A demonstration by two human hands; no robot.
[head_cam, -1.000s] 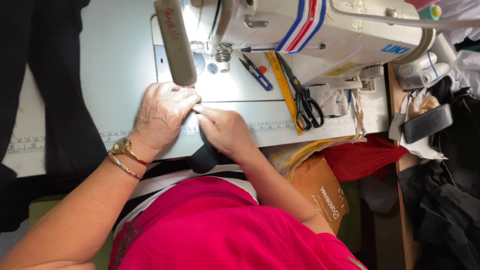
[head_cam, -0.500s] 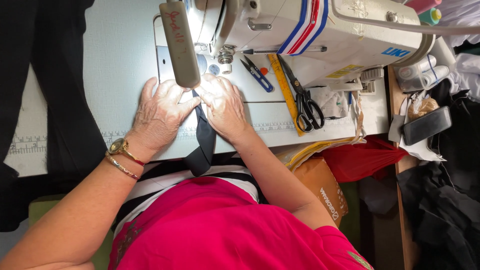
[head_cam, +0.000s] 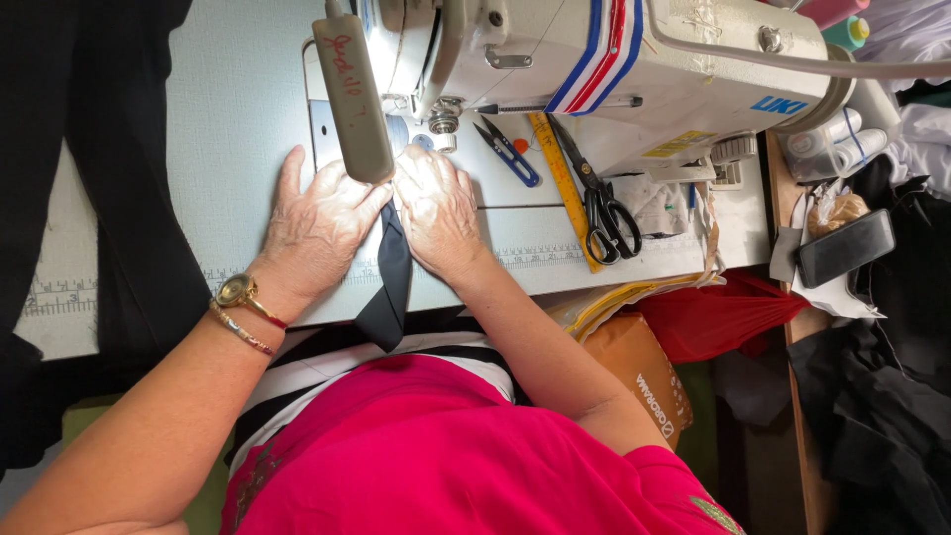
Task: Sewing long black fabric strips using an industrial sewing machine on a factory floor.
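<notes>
Fingers of both hands lie flat and spread, pressing one narrow dark fabric strip (head_cam: 393, 267) onto the white desk (head_cam: 228, 119). It runs between the left hand (head_cam: 315, 223) and right hand (head_cam: 436, 206), toward the needle of one white sewing machine (head_cam: 634, 59). One pair of black scissors (head_cam: 602, 198), one blue thread snips (head_cam: 507, 154) and one yellow ruler (head_cam: 561, 183) lie just right.

Cream-white metal sewing machine (head_cam: 634, 59) banded with red, white and blue stripes. Pale grey-white table top (head_cam: 228, 109) printed with a dark ruler scale. Narrow black cloth strip (head_cam: 391, 282) between the hands. Yellow flat ruler (head_cam: 563, 178); black-handled steel scissors (head_cam: 606, 213); blue-handled small snips (head_cam: 510, 157). Gold round wristwatch (head_cam: 238, 291) beside a thin gold and red bangle (head_cam: 243, 330). Bright pink knit top (head_cam: 446, 456) over black-and-white striped cloth (head_cam: 327, 357).
</notes>
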